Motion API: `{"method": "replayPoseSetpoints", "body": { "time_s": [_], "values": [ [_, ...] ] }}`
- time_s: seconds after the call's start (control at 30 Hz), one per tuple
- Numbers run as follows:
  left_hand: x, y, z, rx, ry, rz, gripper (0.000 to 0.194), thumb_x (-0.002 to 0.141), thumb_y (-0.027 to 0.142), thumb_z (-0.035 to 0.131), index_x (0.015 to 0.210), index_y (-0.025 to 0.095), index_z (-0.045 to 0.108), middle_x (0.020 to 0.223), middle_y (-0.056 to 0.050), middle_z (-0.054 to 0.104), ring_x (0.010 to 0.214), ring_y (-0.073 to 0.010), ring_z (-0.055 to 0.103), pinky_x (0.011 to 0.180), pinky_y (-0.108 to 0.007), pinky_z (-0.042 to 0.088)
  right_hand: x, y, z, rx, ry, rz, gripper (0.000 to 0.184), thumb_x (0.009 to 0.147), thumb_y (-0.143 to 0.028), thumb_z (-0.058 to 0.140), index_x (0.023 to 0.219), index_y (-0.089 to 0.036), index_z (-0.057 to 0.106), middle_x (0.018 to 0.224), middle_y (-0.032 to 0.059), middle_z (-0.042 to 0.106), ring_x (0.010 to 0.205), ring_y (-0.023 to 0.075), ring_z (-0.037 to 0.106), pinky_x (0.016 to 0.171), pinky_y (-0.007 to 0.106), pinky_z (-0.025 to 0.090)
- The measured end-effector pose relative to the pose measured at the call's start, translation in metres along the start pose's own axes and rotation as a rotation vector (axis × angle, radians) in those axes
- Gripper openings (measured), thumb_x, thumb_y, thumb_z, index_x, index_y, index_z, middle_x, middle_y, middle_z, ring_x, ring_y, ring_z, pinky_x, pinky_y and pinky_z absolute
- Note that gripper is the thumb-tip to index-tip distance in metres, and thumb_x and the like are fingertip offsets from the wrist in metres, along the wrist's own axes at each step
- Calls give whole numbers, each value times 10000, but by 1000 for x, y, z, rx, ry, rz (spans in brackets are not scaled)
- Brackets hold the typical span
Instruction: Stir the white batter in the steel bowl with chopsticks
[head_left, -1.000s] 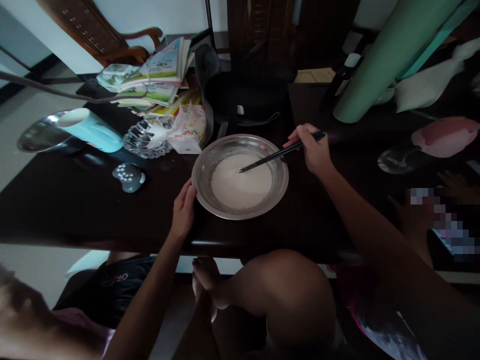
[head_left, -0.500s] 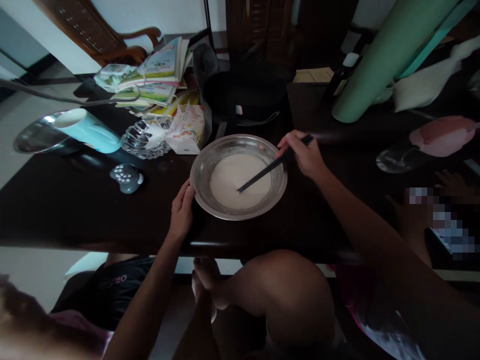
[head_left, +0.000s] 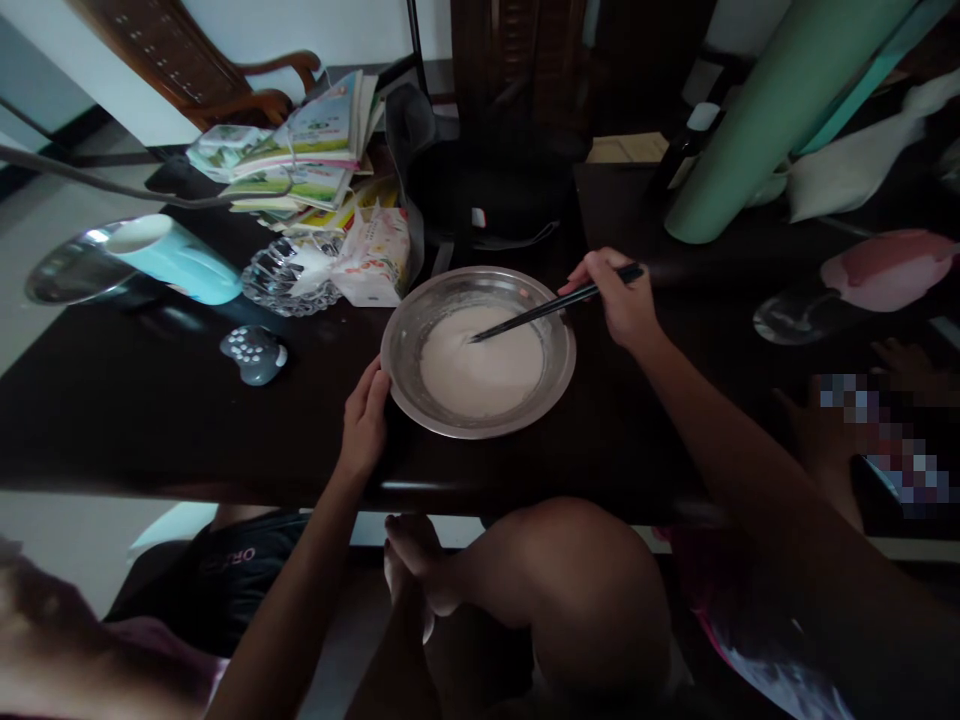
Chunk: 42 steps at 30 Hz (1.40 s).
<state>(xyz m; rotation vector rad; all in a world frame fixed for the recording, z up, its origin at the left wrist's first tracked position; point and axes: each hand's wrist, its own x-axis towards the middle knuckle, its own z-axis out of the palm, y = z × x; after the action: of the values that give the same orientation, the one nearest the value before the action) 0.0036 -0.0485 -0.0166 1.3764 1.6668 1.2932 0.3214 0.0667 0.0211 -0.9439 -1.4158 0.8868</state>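
A wide metal bowl [head_left: 480, 428] stands on the dark table near its front edge. Pale, creamy batter [head_left: 480, 375] covers its bottom. My left hand [head_left: 366, 415] grips the bowl's left rim, thumb on the outside near the top and fingers partly hidden behind the wall. In my right hand [head_left: 619, 300], above the bowl's right rim, are dark chopsticks [head_left: 536, 312], held together in closed fingers. They slant down to the left, and their tips touch the batter near the middle of the bowl.
Left on the table [head_left: 135, 420] are a grey paw-patterned object [head_left: 253, 355], a light-blue cup [head_left: 176, 260], a glass dish [head_left: 289, 275] and a tissue pack [head_left: 375, 260]. A green cylinder [head_left: 742, 150] stands back right. Another person's hands hold a phone [head_left: 889, 440] at right.
My right hand has moved slightly right and up. The chopstick tips have shifted from the batter's centre towards its far side. My left hand and the bowl stay in place.
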Motion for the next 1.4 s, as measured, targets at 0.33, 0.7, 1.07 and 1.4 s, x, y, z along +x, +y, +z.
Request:
{"method": "replayPoseSetpoints", "body": {
  "time_s": [0.33,0.7,1.07,1.4],
  "values": [
    [0,3,0,13,8,20,567,895,610,495,1241,192,657,1307,-72,655,1258,-266,554,1110,-392,378,0,2,-2,1,-20,-4,410,853,-606,592,726,-219,637,603,-24,646,626,121,674,604,248,530],
    [0,1,0,1,6,14,577,899,598,498,1267,178,646,1321,-90,643,1274,-271,543,1121,-392,363,0,-1,-1,-1,14,-6,450,840,-647,579,702,-221,622,562,-24,643,566,119,650,515,233,493],
    [0,0,0,-13,4,-2,593,890,610,504,1272,179,644,1312,-92,647,1272,-283,543,1124,-409,360,2,2,-3,2,58,-29,444,854,-635,568,709,-219,621,547,-28,628,512,100,612,453,219,424],
    [0,1,0,-12,6,4,563,898,599,501,1258,195,654,1307,-76,654,1263,-268,552,1119,-394,368,2,4,-4,-7,46,-25,430,874,-611,559,732,-213,636,584,-20,661,557,102,646,492,213,479]
  ]
}}
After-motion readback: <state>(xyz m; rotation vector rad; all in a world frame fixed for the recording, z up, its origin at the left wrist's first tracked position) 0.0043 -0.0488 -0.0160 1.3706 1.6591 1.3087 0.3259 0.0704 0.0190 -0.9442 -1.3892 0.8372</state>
